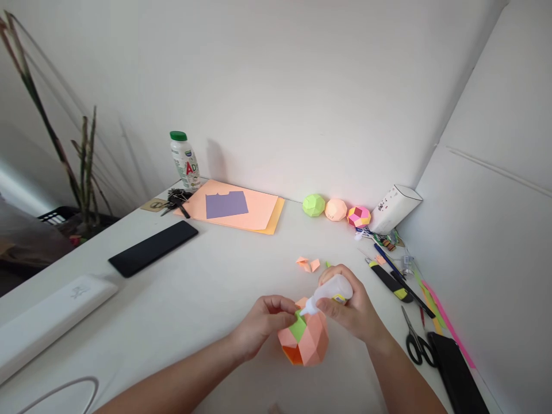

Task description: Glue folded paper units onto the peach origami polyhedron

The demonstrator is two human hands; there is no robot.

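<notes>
A faceted peach paper ball (317, 339) with a light green piece (297, 329) on its upper left side sits in front of me; a gap low on its left shows an orange inside. My left hand (263, 323) grips the ball's upper left side, thumb and fingers pinched at the edge of the green piece. Wrapped in my right hand (351, 310) is a white glue bottle (334, 290), tilted so its nozzle points down at the green piece. I cannot tell whether glue is coming out. Small folded peach paper pieces (307, 265) lie just beyond the ball.
Three finished paper balls, green (313, 205), peach (336, 210) and pink-yellow (359, 217), line the wall. On the right are a utility knife (390, 282), scissors (417, 343) and a black phone-like object (457, 371). Peach sheets (259, 210) and a black slab (153, 248) lie left.
</notes>
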